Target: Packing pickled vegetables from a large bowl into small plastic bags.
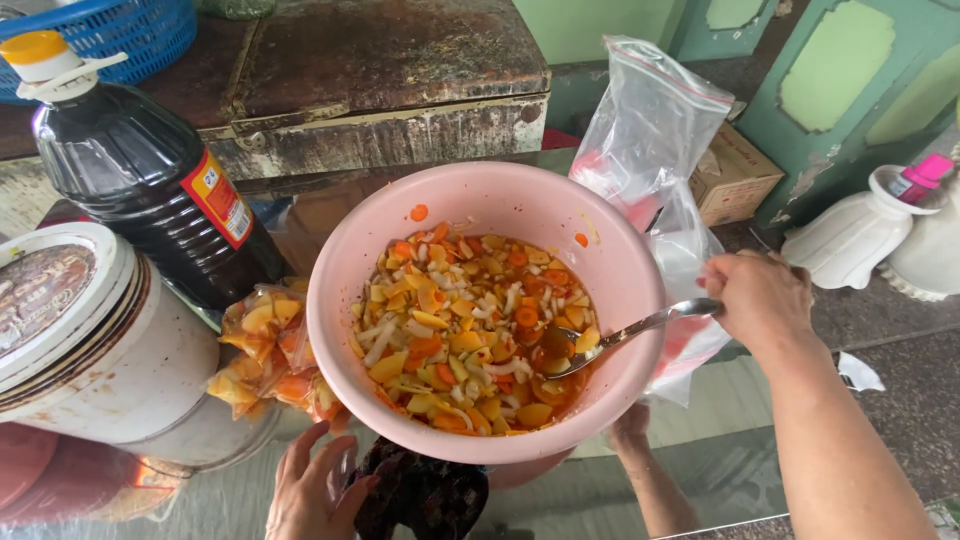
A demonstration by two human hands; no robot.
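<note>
A pink plastic bowl (480,195) sits in the middle, holding chopped yellow, orange and white vegetables in reddish liquid. My right hand (760,298) grips the handle of a metal spoon (625,335) whose scoop lies in the mix at the bowl's right side. My left hand (312,488) is at the bottom edge, just below the bowl's near rim. Its fingers are apart and rest beside a dark patterned cloth (425,495). A clear bag packed with the same vegetables (262,350) lies against the bowl's left side.
A dark sauce bottle with a yellow cap (150,180) and a white lidded tub (95,350) stand at the left. An empty clear zip bag (650,130) stands behind the bowl at the right. Behind are a blue basket (120,30), a worn metal trunk (380,80) and a cardboard box (735,175). A white jug (860,235) stands far right.
</note>
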